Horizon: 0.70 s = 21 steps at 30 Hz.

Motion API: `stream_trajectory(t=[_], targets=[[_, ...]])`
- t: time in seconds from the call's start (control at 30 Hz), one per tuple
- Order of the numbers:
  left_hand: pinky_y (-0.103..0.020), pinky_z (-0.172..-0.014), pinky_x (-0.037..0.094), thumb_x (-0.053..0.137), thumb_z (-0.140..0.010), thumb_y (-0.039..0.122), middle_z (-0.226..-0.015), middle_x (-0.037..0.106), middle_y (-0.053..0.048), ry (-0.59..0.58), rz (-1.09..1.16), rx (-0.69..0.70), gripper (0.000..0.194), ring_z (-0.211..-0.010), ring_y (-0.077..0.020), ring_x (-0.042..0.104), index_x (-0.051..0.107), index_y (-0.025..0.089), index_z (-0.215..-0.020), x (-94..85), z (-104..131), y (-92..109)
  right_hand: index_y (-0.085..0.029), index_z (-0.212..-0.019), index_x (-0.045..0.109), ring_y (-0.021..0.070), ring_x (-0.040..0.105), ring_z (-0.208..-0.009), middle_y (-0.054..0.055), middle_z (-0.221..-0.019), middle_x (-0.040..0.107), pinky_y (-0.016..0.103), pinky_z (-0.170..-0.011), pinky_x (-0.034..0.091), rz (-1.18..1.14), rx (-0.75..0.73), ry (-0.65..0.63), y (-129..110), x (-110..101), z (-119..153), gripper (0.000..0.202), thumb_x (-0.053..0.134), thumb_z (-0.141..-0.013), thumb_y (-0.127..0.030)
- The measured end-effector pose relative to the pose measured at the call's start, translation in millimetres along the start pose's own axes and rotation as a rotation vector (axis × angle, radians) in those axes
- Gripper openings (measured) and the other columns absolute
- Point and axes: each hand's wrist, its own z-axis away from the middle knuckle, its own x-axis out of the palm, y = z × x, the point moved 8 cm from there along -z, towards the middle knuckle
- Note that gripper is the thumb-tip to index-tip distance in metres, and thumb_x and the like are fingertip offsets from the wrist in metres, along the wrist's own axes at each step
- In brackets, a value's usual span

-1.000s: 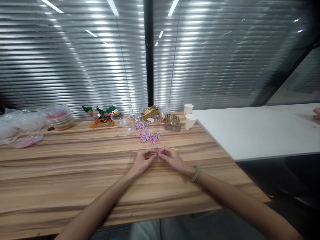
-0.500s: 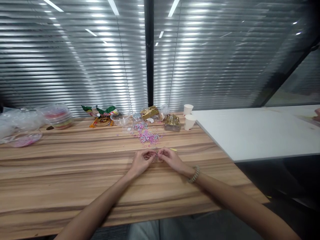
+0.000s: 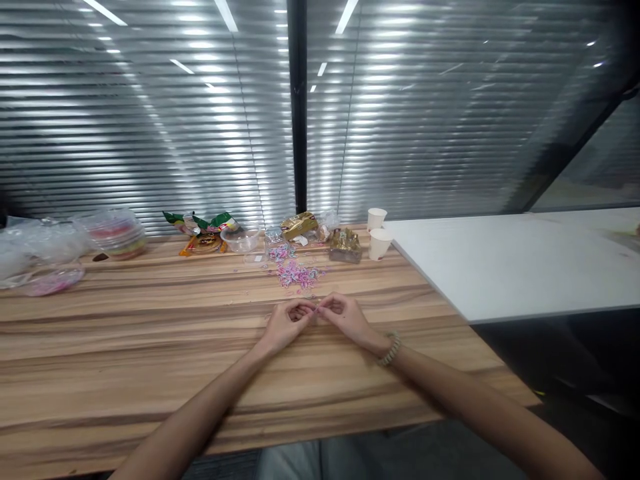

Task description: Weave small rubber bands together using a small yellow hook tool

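Note:
My left hand and my right hand meet fingertip to fingertip over the wooden table. Thumb and forefinger are pinched on each side. Between the tips shows a speck of pink, too small to name. Just beyond the fingers lies a loose pile of tiny pink, purple and pale pieces. More such pieces sit by a small clear container behind the pile. A beaded bracelet circles my right wrist.
Along the back stand two paper cups, gold wrappers, a clear bowl and a green snack packet. Stacked plastic tubs and clear bags are at left. A white table adjoins at right.
My fingertips have come closer together, and my right hand has shifted slightly. The yellow strip that showed just beyond my right hand no longer shows there.

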Motion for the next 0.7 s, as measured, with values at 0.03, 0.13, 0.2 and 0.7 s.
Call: stream_trajectory(t=[0.03,0.13,0.2,0.7], targets=[[-0.026,-0.066,0.048,0.061,-0.071,0.030,-0.077,0.064,-0.008,0.007,-0.003,0.001,0.025,-0.069,-0.0158,0.060,0.063,0.011,-0.087,-0.5,0,0,-0.013,-0.076,0.057,0.0154,0.059,-0.073,0.006,-0.077,0.062,0.029,-0.069,0.048,0.006,-0.007,0.000,0,0,0,0.019,0.061,-0.073,-0.032],[-0.025,-0.064,0.048,0.060,-0.071,0.025,-0.075,0.063,-0.007,0.033,-0.047,0.014,0.022,-0.067,-0.0148,0.058,0.063,0.010,-0.087,-2.7,1,-1,-0.013,-0.078,0.057,0.0151,0.059,-0.073,0.005,-0.077,0.061,0.028,-0.068,0.048,0.004,-0.022,0.000,0,0,0,0.020,0.060,-0.073,-0.032],[-0.025,-0.064,0.047,0.057,-0.071,0.021,-0.073,0.063,-0.007,0.056,-0.101,0.032,0.020,-0.067,-0.0144,0.057,0.063,0.010,-0.087,-4.9,1,0,-0.014,-0.079,0.057,0.0147,0.058,-0.074,0.005,-0.079,0.061,0.027,-0.069,0.048,0.000,-0.028,0.001,1,0,-1,0.021,0.061,-0.073,-0.033],[-0.026,-0.072,0.041,0.048,-0.075,0.012,-0.086,0.064,-0.005,0.043,-0.523,0.309,0.026,-0.078,-0.0164,0.056,0.063,0.020,-0.096,-4.1,10,41,-0.014,-0.085,0.056,0.0140,0.057,-0.075,0.006,-0.084,0.059,0.028,-0.070,0.048,-0.026,0.004,-0.078,5,8,-1,0.023,0.059,-0.074,-0.033]])
